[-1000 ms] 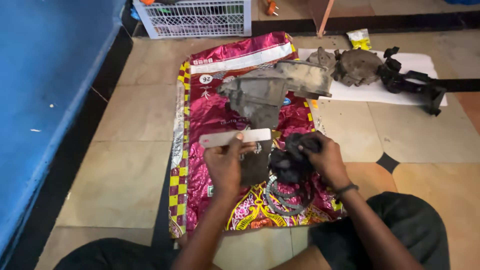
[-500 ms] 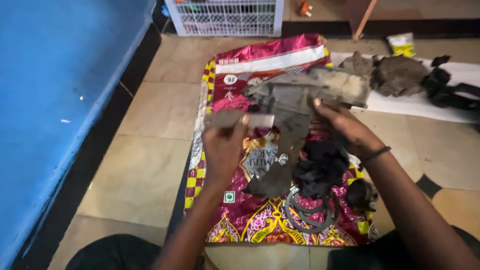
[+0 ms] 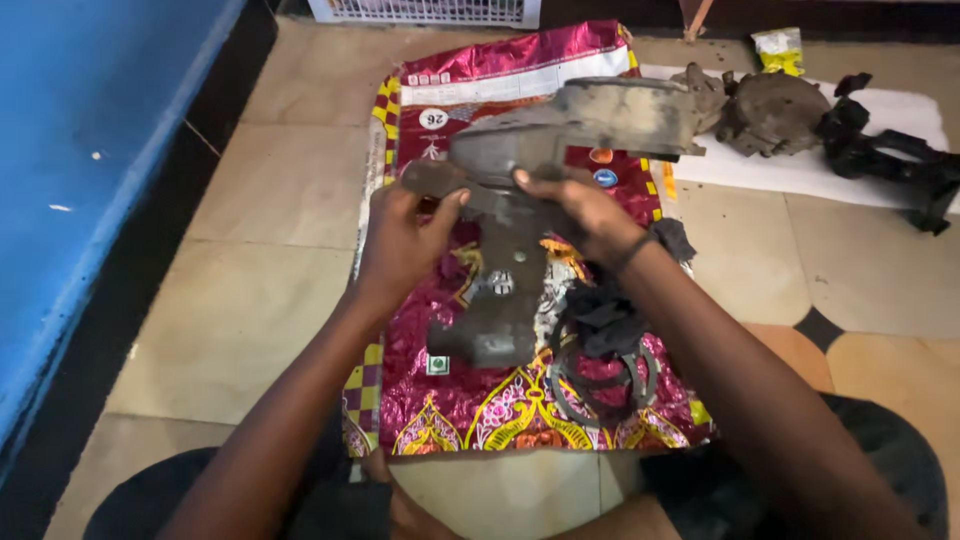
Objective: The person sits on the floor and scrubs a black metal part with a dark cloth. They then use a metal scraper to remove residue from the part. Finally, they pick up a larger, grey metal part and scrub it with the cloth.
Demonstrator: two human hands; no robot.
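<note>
While both hands work above the red printed sack [image 3: 440, 400] spread on the tiled floor, they share hold of a large grimy grey metal casing [image 3: 560, 135] lifted over the sack's upper half; the left hand [image 3: 405, 235] has its fingers curled and closed round the casing's left end, thumb on top; the right hand [image 3: 580, 210], a dark band at its wrist, grips the casing's middle with fingers folded over its edge; a long dirty metal part [image 3: 500, 310] reaches from the hands down toward the sack's centre, though whether it joins the casing I cannot tell; a black rubber belt [image 3: 600, 370] and dark rag [image 3: 610, 315] lie on the sack's right side; more greasy parts [image 3: 770, 110] rest on a white sheet [image 3: 880, 185] right of the sack.
</note>
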